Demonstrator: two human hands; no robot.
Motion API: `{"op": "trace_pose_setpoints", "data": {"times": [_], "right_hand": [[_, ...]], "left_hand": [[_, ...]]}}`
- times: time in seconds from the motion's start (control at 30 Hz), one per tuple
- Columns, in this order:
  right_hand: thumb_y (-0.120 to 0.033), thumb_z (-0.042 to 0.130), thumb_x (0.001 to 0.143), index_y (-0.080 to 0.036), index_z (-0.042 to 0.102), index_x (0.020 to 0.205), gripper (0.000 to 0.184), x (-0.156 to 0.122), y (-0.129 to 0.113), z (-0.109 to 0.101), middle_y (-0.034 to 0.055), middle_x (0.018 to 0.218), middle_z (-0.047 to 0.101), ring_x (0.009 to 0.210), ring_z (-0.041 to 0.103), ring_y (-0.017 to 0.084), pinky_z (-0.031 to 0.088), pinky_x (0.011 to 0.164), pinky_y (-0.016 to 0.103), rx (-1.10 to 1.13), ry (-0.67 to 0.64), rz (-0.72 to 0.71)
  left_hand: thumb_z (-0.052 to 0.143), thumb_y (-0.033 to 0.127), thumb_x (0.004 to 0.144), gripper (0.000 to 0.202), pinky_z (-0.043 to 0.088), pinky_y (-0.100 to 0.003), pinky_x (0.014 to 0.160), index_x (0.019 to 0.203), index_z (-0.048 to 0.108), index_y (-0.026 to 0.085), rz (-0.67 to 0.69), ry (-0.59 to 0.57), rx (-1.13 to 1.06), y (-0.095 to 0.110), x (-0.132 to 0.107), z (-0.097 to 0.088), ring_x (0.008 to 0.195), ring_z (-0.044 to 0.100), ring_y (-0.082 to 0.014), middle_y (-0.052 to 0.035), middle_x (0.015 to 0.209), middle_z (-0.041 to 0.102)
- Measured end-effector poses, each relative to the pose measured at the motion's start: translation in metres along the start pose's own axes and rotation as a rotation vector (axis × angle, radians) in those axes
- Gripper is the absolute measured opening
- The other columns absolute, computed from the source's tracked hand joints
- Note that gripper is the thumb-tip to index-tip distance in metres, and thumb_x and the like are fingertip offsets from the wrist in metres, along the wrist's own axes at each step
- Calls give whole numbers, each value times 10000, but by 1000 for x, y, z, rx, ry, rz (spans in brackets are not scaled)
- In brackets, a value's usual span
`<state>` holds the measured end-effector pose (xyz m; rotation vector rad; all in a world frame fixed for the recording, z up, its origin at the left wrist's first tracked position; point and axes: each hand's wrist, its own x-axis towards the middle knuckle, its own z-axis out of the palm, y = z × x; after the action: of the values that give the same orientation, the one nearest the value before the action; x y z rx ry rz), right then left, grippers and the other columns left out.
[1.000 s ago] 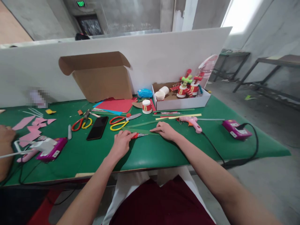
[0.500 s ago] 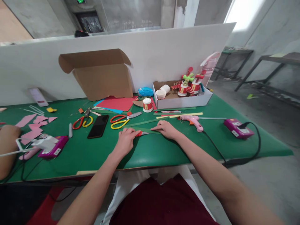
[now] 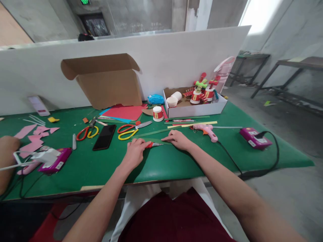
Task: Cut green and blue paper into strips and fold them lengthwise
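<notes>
A narrow green paper strip lies on the green tabletop between my hands. My left hand is closed at its left end, fingertips down on the table. My right hand has its fingers drawn together on the right end. Against my left thumb is a slim red tool with a pale pointed tip; whether that hand grips it is unclear. Just beyond lies a longer green strip. Scissors with red and yellow handles rest left of it, and a red-and-white paper cup stands farther back.
A pink glue gun lies at right, its cord near a purple power block. Behind is a white box holding cups and spring figures. At left are a black phone, more scissors and another person's arm.
The view shifts slightly. Both hands keep nearly the same place on the strip, whose middle looks a little more bowed away from the red tool.
</notes>
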<state>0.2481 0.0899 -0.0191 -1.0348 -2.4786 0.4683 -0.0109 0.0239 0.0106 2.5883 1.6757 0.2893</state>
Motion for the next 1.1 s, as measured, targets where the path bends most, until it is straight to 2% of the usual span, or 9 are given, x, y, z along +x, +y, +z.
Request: {"op": "trace_pose_setpoints", "data": {"times": [0.3,0.53,0.73,1.1], "right_hand": [[-197,503,950,-282,719,1132,295,1,-1,1,50,866,554,801,498,156,381,762,292,-1,5,8],[-303,489,970,-257,689,1191,301,-12,2,-15,63,868,577,811,508,171,380,766,303,-26,44,-9],[-256,523,951,-251,698,1177,286,-21,12,-21,55,821,577,795,521,169,390,780,298,-30,-30,-16],[-240,504,956,-296,692,1183,300,-20,12,-21,57,847,574,809,517,173,375,790,305,-78,-81,13]], "left_hand": [[362,57,870,515,348,-355,756,1266,603,281,-18,-5,-20,10,-2,-1,987,457,-238,-87,1083,604],[359,63,884,491,350,-346,748,1245,611,282,-10,9,4,10,-3,-1,984,474,-233,-84,1068,606],[370,51,880,501,356,-347,754,1254,608,283,-22,7,6,9,-3,0,996,473,-238,-88,1089,594],[383,46,878,494,345,-353,756,1250,610,279,-54,1,33,20,-1,-3,1012,460,-238,-84,1105,599]]}}
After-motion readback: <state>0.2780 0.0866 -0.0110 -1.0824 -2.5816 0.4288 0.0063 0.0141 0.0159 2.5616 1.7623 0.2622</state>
